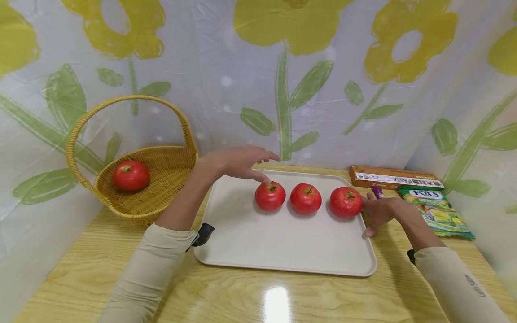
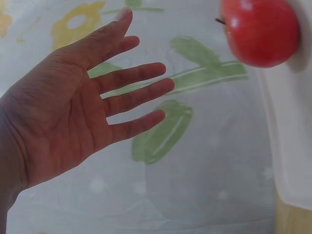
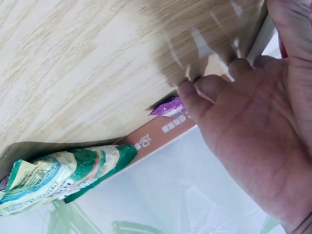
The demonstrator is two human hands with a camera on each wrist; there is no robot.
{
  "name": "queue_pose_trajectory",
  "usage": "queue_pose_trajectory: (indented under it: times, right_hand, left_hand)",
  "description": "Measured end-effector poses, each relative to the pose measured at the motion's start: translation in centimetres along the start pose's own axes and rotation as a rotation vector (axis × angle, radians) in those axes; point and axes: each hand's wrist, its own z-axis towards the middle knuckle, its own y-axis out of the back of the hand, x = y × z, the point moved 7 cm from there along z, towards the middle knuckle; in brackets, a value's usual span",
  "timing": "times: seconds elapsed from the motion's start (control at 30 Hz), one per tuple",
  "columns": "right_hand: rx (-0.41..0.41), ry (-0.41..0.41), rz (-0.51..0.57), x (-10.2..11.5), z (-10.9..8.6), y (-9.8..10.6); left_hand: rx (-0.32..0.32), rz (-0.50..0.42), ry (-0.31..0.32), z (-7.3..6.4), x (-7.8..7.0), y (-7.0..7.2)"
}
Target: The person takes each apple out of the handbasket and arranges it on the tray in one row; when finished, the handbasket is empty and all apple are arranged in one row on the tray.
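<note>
Three red apples stand in a row on a white tray [image 1: 282, 244]: a left apple [image 1: 270, 196], a middle apple [image 1: 305, 199] and a right apple [image 1: 346, 202]. My left hand [image 1: 238, 162] hovers over the tray's back left part, its thumb near the left apple in the head view. In the left wrist view that hand [image 2: 83, 92] has spread fingers and an empty palm, apart from the apple [image 2: 263, 31]. My right hand [image 1: 379, 211] is at the tray's right edge beside the right apple. It holds nothing visible; some fingertips are hidden in the right wrist view.
A woven basket [image 1: 169, 179] with a tall handle stands at left, with another red apple [image 1: 131, 175] inside. Right of the tray lie an orange-brown pasta box [image 1: 396, 176], a green snack bag [image 1: 438, 213] and a small purple packet [image 1: 377, 191]. A flowered curtain [image 1: 218, 112] hangs behind.
</note>
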Motion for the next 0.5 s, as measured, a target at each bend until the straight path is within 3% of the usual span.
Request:
queue_pose_trajectory:
  times: [0.23, 0.5]
  right_hand:
    - [-0.012, -0.015, 0.003, -0.6, -0.1, 0.0]
    - [-0.011, 0.013, 0.009, -0.2, 0.2, -0.1]
  left_hand:
    - [-0.031, 0.048, 0.000, -0.6, -0.7, 2.1]
    - [-0.035, 0.057, 0.050, -2.1, 0.5, 3.6]
